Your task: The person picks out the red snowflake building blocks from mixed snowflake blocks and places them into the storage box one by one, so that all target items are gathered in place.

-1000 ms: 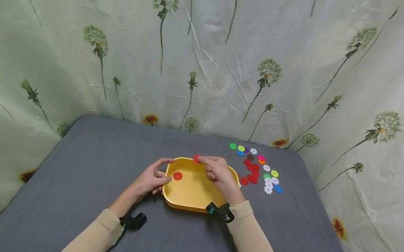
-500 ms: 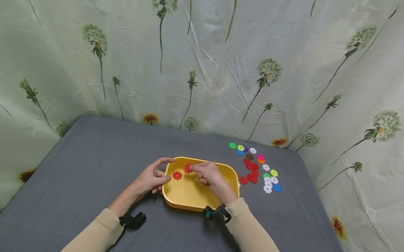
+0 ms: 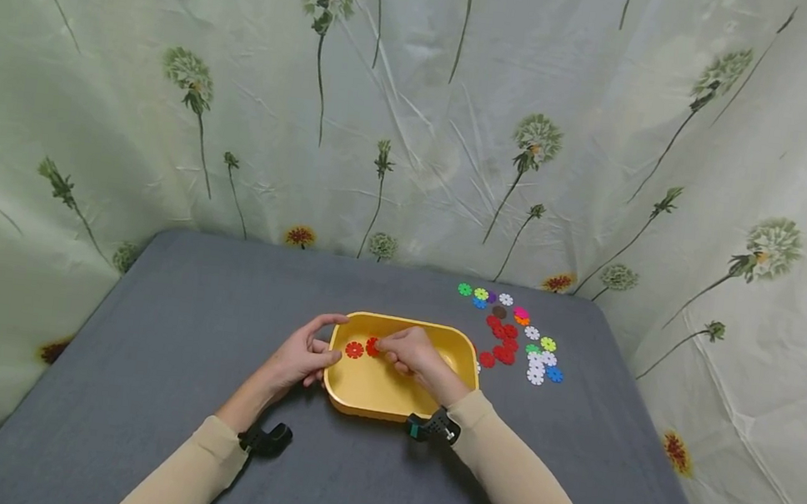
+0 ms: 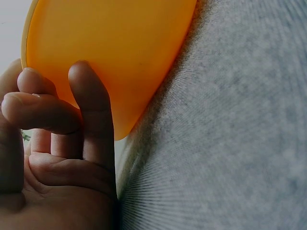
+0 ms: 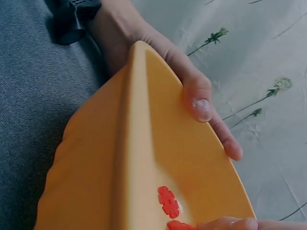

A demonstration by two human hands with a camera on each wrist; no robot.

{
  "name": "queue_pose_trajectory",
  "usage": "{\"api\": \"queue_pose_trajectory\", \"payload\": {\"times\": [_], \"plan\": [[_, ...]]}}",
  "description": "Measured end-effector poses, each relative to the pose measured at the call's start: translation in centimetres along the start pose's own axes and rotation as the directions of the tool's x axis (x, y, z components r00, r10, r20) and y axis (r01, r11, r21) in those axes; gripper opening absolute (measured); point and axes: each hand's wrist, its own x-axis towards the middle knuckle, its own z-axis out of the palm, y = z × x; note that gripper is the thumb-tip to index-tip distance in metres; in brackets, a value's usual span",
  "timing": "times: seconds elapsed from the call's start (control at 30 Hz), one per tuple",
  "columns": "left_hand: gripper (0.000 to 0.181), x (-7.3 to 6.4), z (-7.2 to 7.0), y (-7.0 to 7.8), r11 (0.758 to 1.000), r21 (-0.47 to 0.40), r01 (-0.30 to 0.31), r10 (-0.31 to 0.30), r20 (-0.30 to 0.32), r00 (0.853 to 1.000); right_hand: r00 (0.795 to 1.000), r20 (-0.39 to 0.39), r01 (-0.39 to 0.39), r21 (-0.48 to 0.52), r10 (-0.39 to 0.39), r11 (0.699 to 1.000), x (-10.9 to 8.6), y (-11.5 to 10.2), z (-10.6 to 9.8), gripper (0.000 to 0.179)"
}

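A yellow plastic tray [image 3: 387, 389] with rounded corners sits on the grey cloth. My left hand [image 3: 302, 351] grips its left end, thumb over the rim and index finger along the far corner. In the left wrist view, other fingers [image 4: 91, 91] lie against the outer wall. Inside the tray, at the left, lies a red flower-shaped plastic disc [image 3: 354, 350]. Just right of it my right hand [image 3: 419, 355] pinches a second red disc [image 3: 372, 347] low in the tray. The right wrist view shows both discs close together, the pinched one [image 5: 179, 225] partly cut off by the frame edge.
Right of the tray, red discs [image 3: 505, 344] lie in a loose cluster. White discs [image 3: 536, 369], a blue one [image 3: 554, 374] and several other colours are scattered around them. A floral curtain [image 3: 420, 119] hangs behind the grey-covered table [image 3: 218, 288].
My right hand has come down from the far rim into the tray, left and nearer, bringing the pinched disc beside the first one. The left hand and tray stay put.
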Motion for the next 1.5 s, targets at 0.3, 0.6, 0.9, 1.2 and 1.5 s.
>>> {"api": "queue_pose_trajectory", "payload": {"times": [0.3, 0.6, 0.9, 1.2, 1.5], "plan": [[0.065, 0.1, 0.0, 0.0, 1.0, 0.001, -0.009, 0.009, 0.003, 1.0, 0.999, -0.043, 0.015, -0.124, -0.021, 0.992, 0.0, 0.0, 0.2, 0.018], [0.065, 0.2, 0.0, 0.0, 1.0, 0.002, -0.011, 0.011, 0.002, 1.0, 0.997, -0.061, 0.041, -0.179, -0.053, 0.983, -0.5, -0.5, 0.2, 0.018], [0.066, 0.0, -0.1, -0.1, 1.0, -0.004, -0.009, 0.009, 0.005, 1.0, 0.997, -0.026, 0.072, -0.14, -0.076, 0.988, -1.3, -0.7, -0.9, 0.023], [0.066, 0.2, -0.1, -0.2, 1.0, 0.002, -0.001, 0.001, -0.009, 1.0, 0.995, -0.025, 0.097, -0.011, -0.098, 0.995, -3.0, -1.6, -3.3, 0.036], [0.066, 0.1, -0.1, -0.2, 1.0, -0.006, -0.011, 0.011, 0.002, 1.0, 0.989, -0.107, 0.117, 0.105, -0.106, 0.988, -4.3, -1.9, -8.1, 0.046]]}}
